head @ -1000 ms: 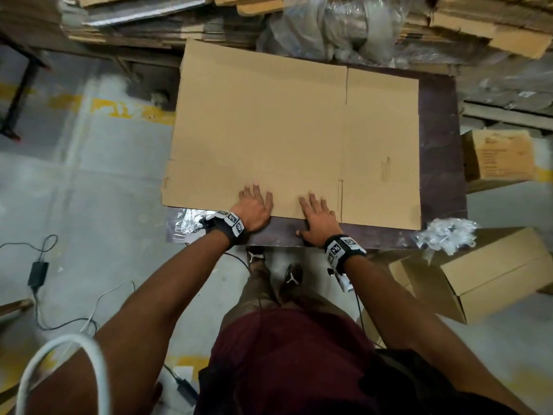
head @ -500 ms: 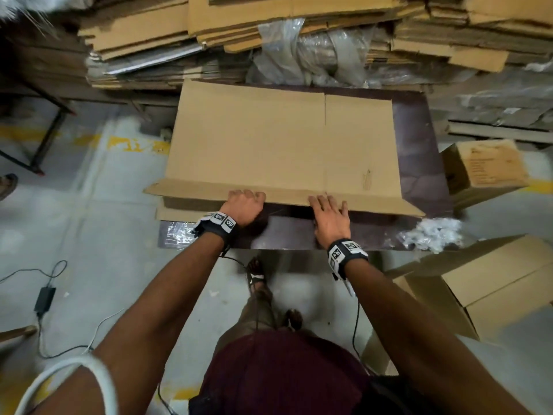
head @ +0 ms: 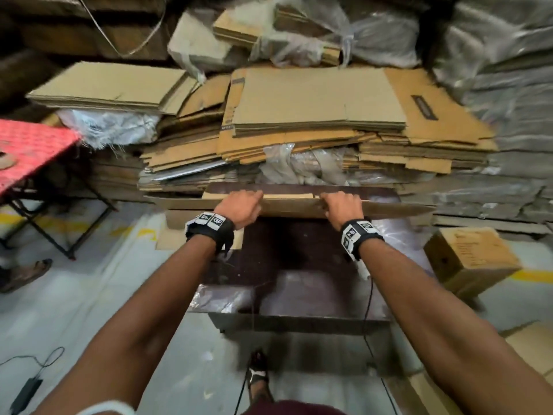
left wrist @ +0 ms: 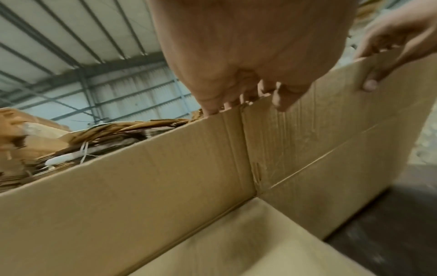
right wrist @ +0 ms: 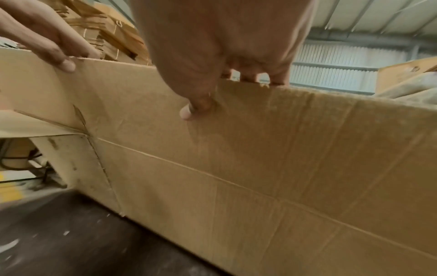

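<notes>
A large flattened brown cardboard box (head: 290, 205) stands tilted up on the dark table (head: 299, 259), its near edge raised almost upright. My left hand (head: 242, 205) grips the raised top edge, fingers curled over it and thumb on the near face. My right hand (head: 342, 203) pinches the same edge further right. In the left wrist view the cardboard box (left wrist: 165, 186) shows a vertical crease and a lower flap, with my left hand (left wrist: 250, 97) on its rim. The right wrist view has my right hand (right wrist: 212, 93) with its thumb pressed on the cardboard box (right wrist: 260, 158).
Stacks of flattened cartons (head: 299, 115) and plastic-wrapped bundles (head: 493, 100) rise right behind the table. A closed carton (head: 469, 259) sits on the floor at the right. A red folding table (head: 30, 148) stands at the left, by cables (head: 33, 360) on the floor.
The cardboard lay flat under both palms; both hands have since taken its near edge and swung it up and away toward upright. My head has lifted toward the stacks.
</notes>
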Available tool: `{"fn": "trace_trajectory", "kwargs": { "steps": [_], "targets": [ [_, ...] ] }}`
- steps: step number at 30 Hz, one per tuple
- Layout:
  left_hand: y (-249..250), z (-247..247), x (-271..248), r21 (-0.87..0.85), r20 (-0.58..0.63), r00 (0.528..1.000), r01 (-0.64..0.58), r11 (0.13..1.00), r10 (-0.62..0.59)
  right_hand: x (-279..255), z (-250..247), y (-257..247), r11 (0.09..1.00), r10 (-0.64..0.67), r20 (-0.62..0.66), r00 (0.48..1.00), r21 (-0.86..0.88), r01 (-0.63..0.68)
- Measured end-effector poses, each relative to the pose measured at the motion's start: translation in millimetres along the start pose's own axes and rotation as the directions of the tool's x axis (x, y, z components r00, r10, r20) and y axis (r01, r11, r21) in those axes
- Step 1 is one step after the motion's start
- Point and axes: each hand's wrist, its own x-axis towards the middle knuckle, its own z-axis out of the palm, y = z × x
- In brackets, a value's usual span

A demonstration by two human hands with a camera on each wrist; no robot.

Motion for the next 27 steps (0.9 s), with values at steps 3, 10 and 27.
{"fn": "trace_trajectory", "kwargs": {
  "steps": [3, 10, 27],
  "targets": [
    [-14, -26, 3, 0.060, -0.054, 0.998, -0.005, 0.998, 0.009, 13, -36, 7, 1.000, 0.004, -0.077, 0.997, -0.024, -0.005],
    [-25, -71, 0, 0.246, -0.076, 0.997, 0.010, 0.969, 0.009, 24, -97, 19, 0.998, 0.040, -0.212, 0.976, -0.041, -0.050],
    [-17, -172, 16, -0.026, -0.470, 0.875, 0.113, 0.993, -0.112, 25, -210, 51, 0.997, 0.042, -0.272, 0.961, 0.073, -0.023]
  ]
}}
